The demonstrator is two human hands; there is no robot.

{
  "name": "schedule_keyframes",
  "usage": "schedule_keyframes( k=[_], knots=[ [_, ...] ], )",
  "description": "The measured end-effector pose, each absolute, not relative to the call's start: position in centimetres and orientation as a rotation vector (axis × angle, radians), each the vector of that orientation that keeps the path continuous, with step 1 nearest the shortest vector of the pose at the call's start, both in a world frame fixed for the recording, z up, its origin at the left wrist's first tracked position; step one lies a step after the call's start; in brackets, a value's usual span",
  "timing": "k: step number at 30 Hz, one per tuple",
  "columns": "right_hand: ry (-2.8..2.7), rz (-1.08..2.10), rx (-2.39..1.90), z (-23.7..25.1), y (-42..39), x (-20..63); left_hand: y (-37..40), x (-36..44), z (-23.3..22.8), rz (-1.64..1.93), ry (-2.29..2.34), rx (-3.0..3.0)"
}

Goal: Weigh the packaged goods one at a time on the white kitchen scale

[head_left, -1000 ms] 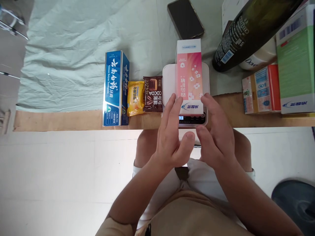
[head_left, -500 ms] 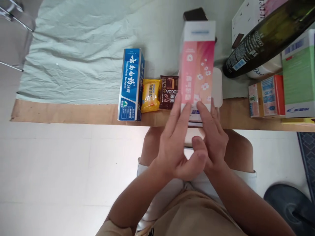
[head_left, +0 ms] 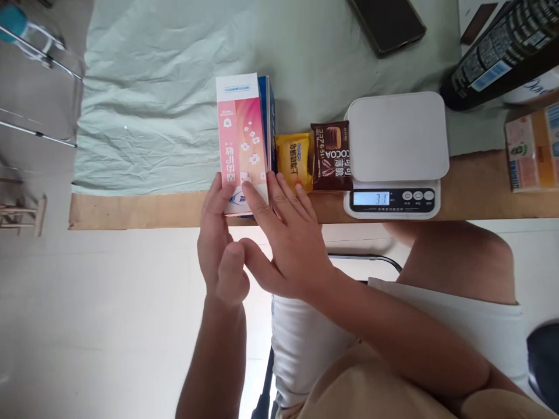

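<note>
Both hands pinch the near end of the tall pink-and-white cardboard box (head_left: pixel 243 139): left grip (head_left: pixel 217 233) at seven o'clock, right grip (head_left: pixel 279 233) at five o'clock.

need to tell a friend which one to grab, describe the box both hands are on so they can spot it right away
Start at the white scale on the table's front edge and go left past the brown cocoa pack and yellow snack. The pink box lies at the row's left end, hiding a blue box; it alone is pink with white flowers.
</note>
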State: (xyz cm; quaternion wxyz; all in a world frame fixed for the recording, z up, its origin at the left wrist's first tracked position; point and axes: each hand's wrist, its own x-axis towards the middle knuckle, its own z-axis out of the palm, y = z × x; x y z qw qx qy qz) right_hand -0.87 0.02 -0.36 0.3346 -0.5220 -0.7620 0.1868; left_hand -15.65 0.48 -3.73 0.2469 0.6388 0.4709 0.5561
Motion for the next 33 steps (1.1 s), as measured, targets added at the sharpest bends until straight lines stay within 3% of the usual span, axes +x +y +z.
schedule_keyframes(
  k=[3, 10, 14, 17, 22, 27, 30, 33],
  knots=[
    [-1.988, 0.515, -1.339, -0.7, -0.6, -0.2, 1.3, -15.0, -4.7, 1.630, 1.296, 1.495],
    [-2.018, 0.589, -1.209, -2.5, -1.3, 0.9, 1.8, -13.2, -4.3, 1.476, 1.307, 1.056],
    [-1.994, 0.613, -1.190, -2.6, -1.1, 0.6, 1.8, -13.5, -5.0, 1.453, 1.348, 1.045],
    [-1.929, 0.628, -1.105, -1.8, -1.6, 1.8, 1.5, -13.6, -4.9, 1.653, 1.326, 1.194],
    [-1.745, 0.550, -0.916, -1.0, -3.7, 10.1, -0.3, -8.8, -1.0, 2.025, 1.327, 1.330],
    [-1.439, 0.129, -1.052, -1.7, -4.5, 22.0, -0.8, -1.4, 0.4, 2.108, 1.331, 1.508],
    [-1.101, -0.049, -1.150, -1.7, -3.9, 27.2, -0.1, 3.3, -0.5, 1.931, 1.105, 1.667],
    [-1.024, 0.058, -1.290, -0.9, -3.2, 30.1, 0.6, 9.1, -0.2, 1.690, 0.820, 1.801]
  ],
)
